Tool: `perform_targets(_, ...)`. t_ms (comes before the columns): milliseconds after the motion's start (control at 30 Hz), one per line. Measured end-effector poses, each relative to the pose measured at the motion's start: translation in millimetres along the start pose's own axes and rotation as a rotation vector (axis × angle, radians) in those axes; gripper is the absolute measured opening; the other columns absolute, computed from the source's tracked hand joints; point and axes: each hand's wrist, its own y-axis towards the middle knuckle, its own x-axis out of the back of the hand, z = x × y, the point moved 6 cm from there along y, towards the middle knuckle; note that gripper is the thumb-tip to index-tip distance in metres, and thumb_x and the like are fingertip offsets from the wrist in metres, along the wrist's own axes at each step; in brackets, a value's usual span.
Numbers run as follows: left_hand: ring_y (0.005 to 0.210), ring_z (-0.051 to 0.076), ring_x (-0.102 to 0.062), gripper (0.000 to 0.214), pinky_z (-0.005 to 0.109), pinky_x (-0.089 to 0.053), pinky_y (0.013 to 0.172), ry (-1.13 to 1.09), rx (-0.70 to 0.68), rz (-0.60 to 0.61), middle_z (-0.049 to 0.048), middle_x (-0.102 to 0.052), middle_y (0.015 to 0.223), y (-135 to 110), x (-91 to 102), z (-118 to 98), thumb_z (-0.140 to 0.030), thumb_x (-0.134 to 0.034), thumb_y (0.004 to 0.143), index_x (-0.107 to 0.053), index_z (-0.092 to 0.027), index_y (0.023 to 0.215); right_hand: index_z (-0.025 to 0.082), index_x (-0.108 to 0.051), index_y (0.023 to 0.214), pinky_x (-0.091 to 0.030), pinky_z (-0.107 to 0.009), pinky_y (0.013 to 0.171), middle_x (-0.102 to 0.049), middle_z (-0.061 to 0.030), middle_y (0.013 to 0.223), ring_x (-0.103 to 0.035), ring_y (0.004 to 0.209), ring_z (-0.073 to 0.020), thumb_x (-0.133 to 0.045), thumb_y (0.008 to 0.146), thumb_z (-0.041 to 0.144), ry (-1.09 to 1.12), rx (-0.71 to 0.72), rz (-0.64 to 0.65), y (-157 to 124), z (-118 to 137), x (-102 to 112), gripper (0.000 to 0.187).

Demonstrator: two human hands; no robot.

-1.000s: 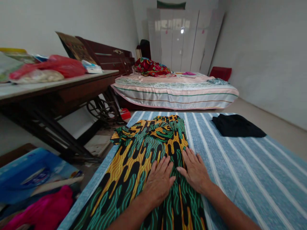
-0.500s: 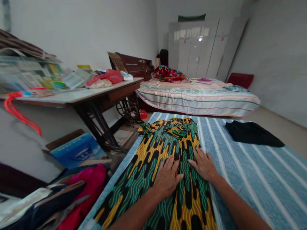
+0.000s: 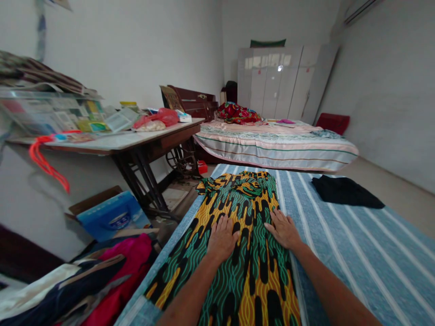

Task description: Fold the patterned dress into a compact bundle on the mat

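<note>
A long garment (image 3: 234, 271), patterned in black, yellow and green, lies spread on a blue striped sheet (image 3: 326, 253). Its far end is bunched, with loose folds near the top. My left hand (image 3: 221, 239) rests flat on the left-middle of the garment, fingers stretched out and pointing away from me. On the garment's right edge lies my right hand (image 3: 282, 229), palm down with its fingers spread. Neither hand grips the cloth. The garment's near end runs out of the picture at the bottom.
Folded black cloth (image 3: 346, 192) lies on the sheet at right. Left stands a sewing-machine table (image 3: 136, 139) with a clear box (image 3: 54, 111) and a red bag (image 3: 159, 117). Piled clothes (image 3: 98, 276) and a blue box (image 3: 113, 216) sit below. Behind are a bed (image 3: 272, 147) and wardrobe (image 3: 272, 81).
My left hand has slid left and slightly away from me over the garment, widening the gap between the hands. My right hand stays near the right edge. The view has tilted up slightly.
</note>
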Motion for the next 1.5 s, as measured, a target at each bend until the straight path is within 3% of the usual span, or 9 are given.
perform_targets(233,0.136,0.028,-0.023,0.053,0.048,-0.023,0.107,0.059,-0.014,-0.011,0.0166,-0.03,0.146,2.3,-1.3,-1.1,-0.041,-0.031,0.091,-0.039,-0.009,0.133,0.013,-0.034,0.138,-0.019,-0.044,0.106,-0.028,-0.014,0.147,-0.023,0.135,-0.0237,-0.027,0.091,0.054,0.033,-0.031,-0.04,-0.1,-2.0,8.9,0.063)
perform_targets(567,0.135,0.029,-0.025,0.054,0.049,-0.023,0.106,0.092,-0.044,-0.024,0.0174,-0.032,0.145,4.2,1.9,-3.4,-0.043,-0.028,0.092,-0.041,-0.01,0.132,0.011,-0.032,0.14,-0.015,-0.047,0.108,-0.025,-0.0141,0.148,-0.018,0.136,-0.0262,-0.022,0.09,0.061,0.043,0.022,0.023,-46.5,8.1,9.1,0.071)
perform_targets(1367,0.135,0.028,-0.026,0.052,0.048,-0.026,0.105,0.103,-0.02,-0.013,0.016,-0.034,0.144,1.2,5.6,-2.1,-0.04,-0.03,0.09,-0.043,-0.013,0.132,0.011,-0.033,0.14,-0.014,-0.047,0.109,-0.025,-0.0123,0.148,-0.017,0.137,-0.026,-0.022,0.089,0.062,0.057,0.008,0.036,-46.9,13.6,9.9,0.072)
perform_targets(1500,0.132,0.029,-0.031,0.051,0.048,-0.029,0.103,0.043,-0.04,0.081,0.0159,-0.039,0.141,6.1,14.0,3.4,-0.043,-0.035,0.087,-0.048,-0.014,0.127,0.013,-0.035,0.139,-0.016,-0.047,0.109,-0.026,-0.0109,0.147,-0.018,0.137,-0.0258,-0.022,0.088,0.064,0.089,-0.004,0.038,-47.7,14.2,9.4,0.074)
